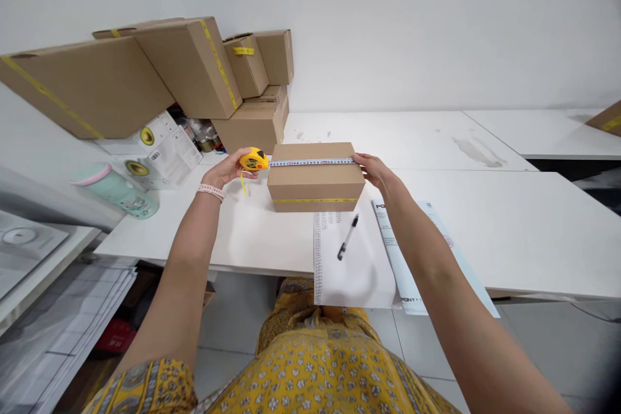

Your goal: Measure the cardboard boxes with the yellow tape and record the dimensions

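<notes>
A small brown cardboard box (315, 182) with yellow tape stands on the white table (509, 226). My left hand (228, 169) is closed round a yellow tape measure (255, 160) at the box's left edge. Its white blade (310, 162) runs across the box's top. My right hand (373, 170) pinches the blade's end against the right edge of the box.
A black pen (348, 237) lies on a sheet of paper (356, 265) in front of the box, beside a printed sheet (427, 259). Several cardboard boxes (194, 65) are stacked at the back left, with white product boxes (165, 149) and a green bottle (116, 191).
</notes>
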A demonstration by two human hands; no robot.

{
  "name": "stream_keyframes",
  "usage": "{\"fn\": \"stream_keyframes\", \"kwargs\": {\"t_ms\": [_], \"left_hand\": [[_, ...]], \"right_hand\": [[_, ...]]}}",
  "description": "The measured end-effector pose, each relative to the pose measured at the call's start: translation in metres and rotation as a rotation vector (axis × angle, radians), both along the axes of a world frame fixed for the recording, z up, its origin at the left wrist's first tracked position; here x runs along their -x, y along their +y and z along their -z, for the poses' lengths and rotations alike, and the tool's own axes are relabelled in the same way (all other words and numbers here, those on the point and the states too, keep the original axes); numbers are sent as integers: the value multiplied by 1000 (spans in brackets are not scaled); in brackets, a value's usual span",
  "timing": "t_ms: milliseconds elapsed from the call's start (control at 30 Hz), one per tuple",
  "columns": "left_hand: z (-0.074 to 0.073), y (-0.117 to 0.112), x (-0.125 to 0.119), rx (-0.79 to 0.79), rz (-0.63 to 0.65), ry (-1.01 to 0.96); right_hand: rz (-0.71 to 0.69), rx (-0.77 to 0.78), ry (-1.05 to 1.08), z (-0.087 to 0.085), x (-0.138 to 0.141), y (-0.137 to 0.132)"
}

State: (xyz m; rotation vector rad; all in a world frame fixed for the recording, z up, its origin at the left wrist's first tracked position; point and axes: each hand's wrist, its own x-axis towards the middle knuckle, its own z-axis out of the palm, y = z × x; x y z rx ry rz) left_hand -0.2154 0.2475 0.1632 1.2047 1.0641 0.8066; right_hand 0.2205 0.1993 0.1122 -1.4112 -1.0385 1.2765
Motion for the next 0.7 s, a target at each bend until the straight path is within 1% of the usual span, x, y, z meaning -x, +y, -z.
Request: {"fn": "stream_keyframes", "kwargs": {"t_ms": [67,133,200,300,367,433,500,567,600,633,667,700], "left_hand": [[0,-1,1,-7,-3,8],[1,-1,2,-31,-4,8],[3,-2,1,-52,-6,23],[2,-3,-1,-78,-6,55],[-3,-7,0,-120,1,81],[-14,-16,2,-173,37,132],[-27,-34,2,-200,125,198],[-33,-65,-5,-174,260,229],[-32,-84,-14,-138,331,219],[-27,-105,-25,-84,407,186],[-20,-127,-39,-12,463,138],[-9,-149,-56,39,460,52]], "right_hand": [[17,13,-45,-4,0,-2],[53,26,-134,-8,2,-3],[113,16,-251,-10,5,-1],[201,-5,-491,-13,10,3],[217,0,-633,-14,11,5],[223,-40,-660,-18,9,6],[241,-158,-580,-24,5,5],[250,-301,-475,-33,3,5],[235,-363,-437,-37,4,6],[202,-414,-411,-42,7,7],[157,-452,-398,-46,12,10],[107,-475,-398,-50,19,13]]}}
